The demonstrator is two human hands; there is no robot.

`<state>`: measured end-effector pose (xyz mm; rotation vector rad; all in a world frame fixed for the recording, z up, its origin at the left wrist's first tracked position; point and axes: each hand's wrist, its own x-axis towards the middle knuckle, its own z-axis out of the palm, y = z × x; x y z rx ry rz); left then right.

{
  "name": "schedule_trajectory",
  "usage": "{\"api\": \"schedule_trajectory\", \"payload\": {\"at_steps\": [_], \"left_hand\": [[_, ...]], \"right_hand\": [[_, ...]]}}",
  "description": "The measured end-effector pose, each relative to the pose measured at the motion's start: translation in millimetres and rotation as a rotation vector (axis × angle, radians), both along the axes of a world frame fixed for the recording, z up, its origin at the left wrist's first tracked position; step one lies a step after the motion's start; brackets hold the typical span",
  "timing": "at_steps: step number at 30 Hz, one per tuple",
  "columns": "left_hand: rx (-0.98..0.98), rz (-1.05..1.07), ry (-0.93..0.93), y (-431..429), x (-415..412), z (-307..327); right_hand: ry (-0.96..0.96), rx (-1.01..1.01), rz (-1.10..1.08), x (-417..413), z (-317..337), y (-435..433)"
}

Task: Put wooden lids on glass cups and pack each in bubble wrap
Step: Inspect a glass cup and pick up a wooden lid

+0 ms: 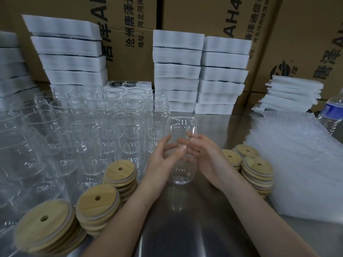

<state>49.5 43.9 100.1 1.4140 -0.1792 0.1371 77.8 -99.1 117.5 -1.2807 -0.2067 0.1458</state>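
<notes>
One clear glass cup (pixel 182 125) stands upright on the steel table (pixel 185 219), with no lid on it. My right hand (pixel 206 156) wraps its fingers round the cup's right side. My left hand (pixel 163 158) is at the cup's left side with fingers spread and fairly straight, its thumb across the front of the glass. Stacks of round wooden lids with a centre hole sit near left (pixel 98 199) and to the right of my hands (pixel 257 166). A pile of bubble wrap (pixel 297 154) lies at the right.
Several empty glass cups (pixel 111 117) crowd the table's left half. White foam packs (pixel 178 71) are stacked along the back in front of cardboard boxes (pixel 213 15). A water bottle (pixel 332 112) stands at the far right.
</notes>
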Motion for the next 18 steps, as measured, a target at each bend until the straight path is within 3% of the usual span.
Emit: {"api": "schedule_trajectory", "payload": {"at_steps": [12,18], "left_hand": [[0.011,0.25,-0.122,-7.4,-1.7,-1.8],[-0.227,0.184,-0.021,-1.5,-1.2,1.8]], "right_hand": [[-0.11,-0.106,-0.174,-3.6,-7.8,8.7],[-0.09,-0.032,-0.039,0.3,0.9,1.6]]}}
